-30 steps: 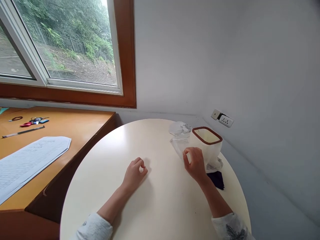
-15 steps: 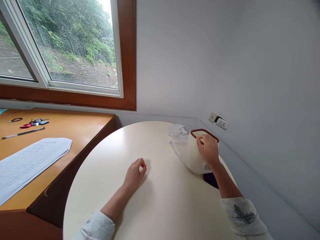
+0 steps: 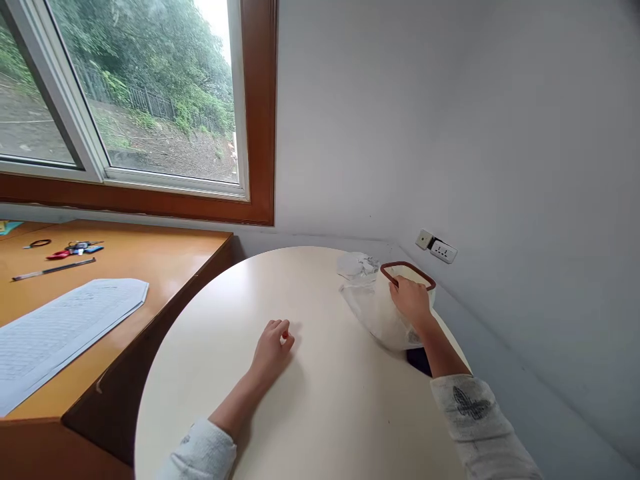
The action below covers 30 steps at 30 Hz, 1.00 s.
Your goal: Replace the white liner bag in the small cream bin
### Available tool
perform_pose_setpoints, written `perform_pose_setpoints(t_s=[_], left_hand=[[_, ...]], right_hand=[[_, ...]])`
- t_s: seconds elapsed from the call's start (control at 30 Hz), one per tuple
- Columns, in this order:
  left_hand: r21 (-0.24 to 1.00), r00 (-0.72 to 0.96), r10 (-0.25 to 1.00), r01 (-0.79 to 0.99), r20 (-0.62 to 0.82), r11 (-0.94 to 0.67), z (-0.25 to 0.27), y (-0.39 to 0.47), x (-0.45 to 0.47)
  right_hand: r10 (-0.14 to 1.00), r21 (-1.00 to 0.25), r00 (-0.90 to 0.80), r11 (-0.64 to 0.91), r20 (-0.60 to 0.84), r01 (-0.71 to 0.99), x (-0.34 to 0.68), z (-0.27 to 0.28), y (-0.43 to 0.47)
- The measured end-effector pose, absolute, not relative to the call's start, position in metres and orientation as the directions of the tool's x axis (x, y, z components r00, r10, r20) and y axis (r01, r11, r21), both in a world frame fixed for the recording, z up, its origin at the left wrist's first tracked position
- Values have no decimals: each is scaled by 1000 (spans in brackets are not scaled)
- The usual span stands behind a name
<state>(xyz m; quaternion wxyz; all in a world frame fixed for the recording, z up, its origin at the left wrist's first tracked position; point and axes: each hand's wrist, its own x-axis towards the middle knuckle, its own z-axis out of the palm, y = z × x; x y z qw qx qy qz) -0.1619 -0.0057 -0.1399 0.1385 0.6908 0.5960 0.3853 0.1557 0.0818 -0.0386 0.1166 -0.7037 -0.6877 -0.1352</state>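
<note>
A pale, soft-looking container (image 3: 387, 323) with a brown rim (image 3: 423, 273) is at the far right of the round cream table (image 3: 320, 413). My right hand (image 3: 411, 301) is closed at the near left part of that rim, its fingertips partly hidden. Over the middle of the table, my left hand (image 3: 271, 343) has its fingers loosely curled toward the thumb, and nothing shows in it. Crumpled clear plastic (image 3: 357, 265) lies just left of the container. Beneath my right forearm, a dark blue item (image 3: 419, 361) shows only in part.
To the left is an orange-brown desk (image 3: 165, 250) with written papers (image 3: 85, 320), a pen (image 3: 55, 269), keys (image 3: 77, 249) and a dark loop (image 3: 39, 244). A grey wall with a socket (image 3: 443, 251) borders the table behind and to the right.
My right hand has dropped slightly from over the opening to the near rim. My left hand's thumb and fingertip have parted a little. The view has shifted slightly.
</note>
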Motion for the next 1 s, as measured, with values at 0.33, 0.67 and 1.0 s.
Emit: perform_pose_setpoints(t_s=[0.33, 0.67, 1.0], left_hand=[[717, -12, 942, 651, 336, -247, -140, -10, -160], [751, -51, 931, 608, 362, -259, -135, -11, -160], [767, -129, 852, 519, 508, -378, -125, -14, -162]], right_hand=[[936, 27, 53, -67, 347, 997, 148, -28, 60], [861, -11, -67, 84, 505, 996, 126, 8, 7], [726, -44, -407, 514, 554, 857, 85, 3, -23]])
